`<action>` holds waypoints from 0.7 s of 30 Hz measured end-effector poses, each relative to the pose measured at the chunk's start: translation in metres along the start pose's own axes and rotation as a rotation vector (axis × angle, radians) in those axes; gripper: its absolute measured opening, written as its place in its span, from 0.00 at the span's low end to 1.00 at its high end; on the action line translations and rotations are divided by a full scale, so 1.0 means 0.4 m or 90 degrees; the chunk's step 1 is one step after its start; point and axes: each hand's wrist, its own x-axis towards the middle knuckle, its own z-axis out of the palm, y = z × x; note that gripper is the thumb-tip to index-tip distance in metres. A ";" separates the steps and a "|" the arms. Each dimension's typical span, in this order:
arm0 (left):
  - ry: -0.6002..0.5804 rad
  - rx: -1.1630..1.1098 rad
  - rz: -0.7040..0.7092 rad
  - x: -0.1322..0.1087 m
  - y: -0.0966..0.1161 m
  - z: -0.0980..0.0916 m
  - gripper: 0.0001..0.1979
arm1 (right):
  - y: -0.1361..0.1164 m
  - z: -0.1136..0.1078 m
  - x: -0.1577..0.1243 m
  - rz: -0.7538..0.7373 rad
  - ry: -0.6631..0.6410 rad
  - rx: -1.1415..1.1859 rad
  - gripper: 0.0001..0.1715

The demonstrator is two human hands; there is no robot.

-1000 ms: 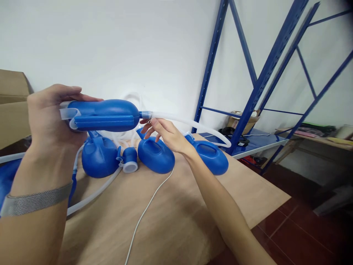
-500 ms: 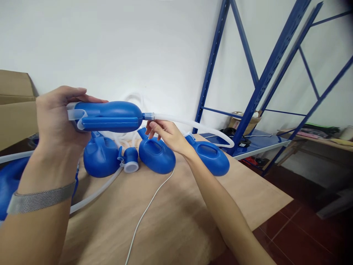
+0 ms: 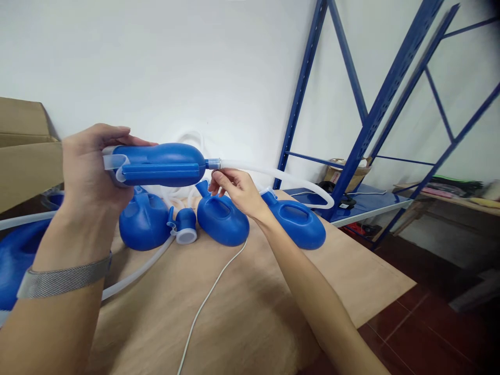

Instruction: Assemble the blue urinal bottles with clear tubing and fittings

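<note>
My left hand (image 3: 91,166) is wrapped round the wide end of a blue plastic bottle (image 3: 164,164), held level above the table. A clear tube (image 3: 281,179) runs from the bottle's narrow neck and curves down to the right. My right hand (image 3: 236,188) sits just under that joint, its fingertips pinched on the tube where it meets the neck. A metal mesh band is on my left wrist.
Several more blue bottles (image 3: 221,220) lie on the wooden table (image 3: 250,307), with a blue cap (image 3: 185,225), clear tubing and a thin white cable (image 3: 207,299). A cardboard box (image 3: 25,151) is at left. Blue shelving (image 3: 363,130) stands at right over a dark tiled floor.
Bottle and both hands have drifted slightly right in view. My right hand's fingers, loose under the tube before, have closed up onto the tube at the neck.
</note>
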 end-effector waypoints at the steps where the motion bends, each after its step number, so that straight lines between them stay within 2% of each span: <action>1: 0.000 0.001 0.004 0.001 -0.001 0.000 0.10 | 0.001 0.001 0.000 0.001 0.006 0.001 0.22; 7: -0.016 -0.001 0.023 0.015 -0.010 -0.014 0.08 | -0.010 0.008 -0.005 0.013 0.023 0.011 0.26; 14: -0.061 0.019 0.100 0.010 -0.016 -0.024 0.05 | -0.025 0.017 0.001 0.037 0.001 0.056 0.32; 17: -0.091 0.007 0.142 0.008 -0.017 -0.026 0.04 | -0.028 0.019 0.001 0.033 0.008 0.071 0.30; 21: -0.081 0.035 0.112 0.014 -0.013 -0.027 0.03 | -0.039 0.021 -0.007 -0.001 0.030 -0.005 0.24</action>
